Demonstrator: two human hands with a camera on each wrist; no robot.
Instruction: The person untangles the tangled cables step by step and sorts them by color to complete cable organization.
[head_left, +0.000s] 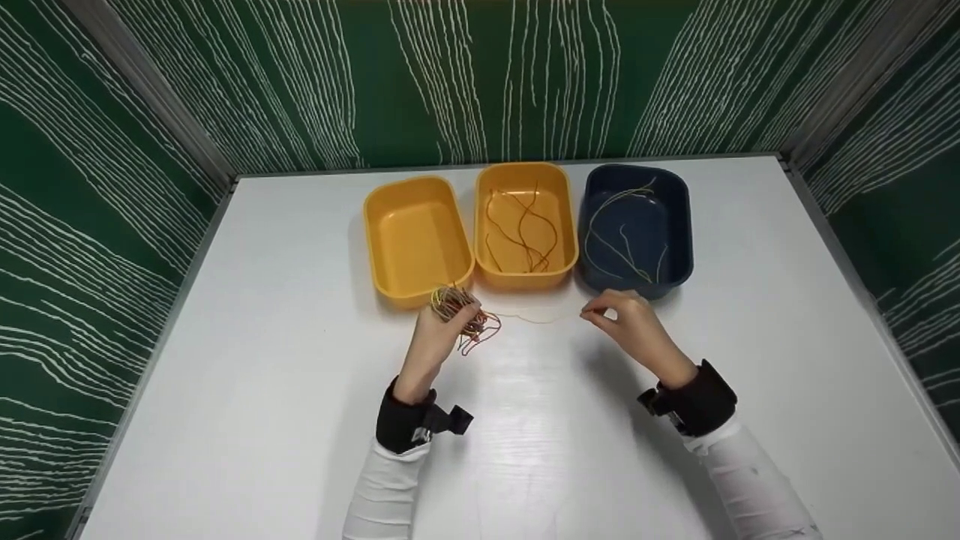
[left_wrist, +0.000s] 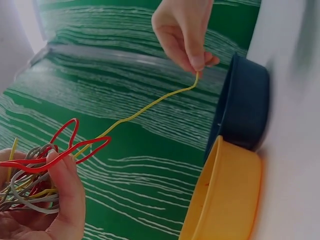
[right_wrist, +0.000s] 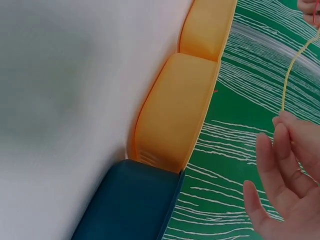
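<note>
Well, green walls (head_left: 373, 135): scored all over with wobbly white lines, some bunched tight, others spread loose, and grey framing runs up the corners.

Bench (head_left: 262, 412): smooth, white, faintly shiny, with soft shadows under both arms.

Tubs: three in a row near the far edge, deep, smooth-sided, rounded at every corner! Left yellow tub (head_left: 415, 240) sits slightly askew; middle yellow tub (head_left: 525, 282) carries thin, curling orange-brown strands (head_left: 556, 238); dark blue tub (head_left: 688, 255) has pale, wiry strands (head_left: 600, 208) looping across its floor.

Sleeves: white, wrinkled cloth, each running into a thick black cuff (head_left: 705, 399).

Left hand (head_left: 431, 337): firmly closed, fingers wrapped and thumb clamped over the bundle, right by the front of the left yellow tub.

Right hand (head_left: 634, 330): a fine pinch here, thumb and fingertip meeting on a single strand, the other fingers fanned loosely, just in front of the blue tub.

Bundle (head_left: 452, 304): a springy tangle in the left hand, grey, yellow and red, with glossy red loops (left_wrist: 92, 146) poking out beyond the thumb.

Yellow strand (left_wrist: 135, 116): slim, cord-like, gently wavy, spanning the gap from bundle to pinched fingertips above the bench.
</note>
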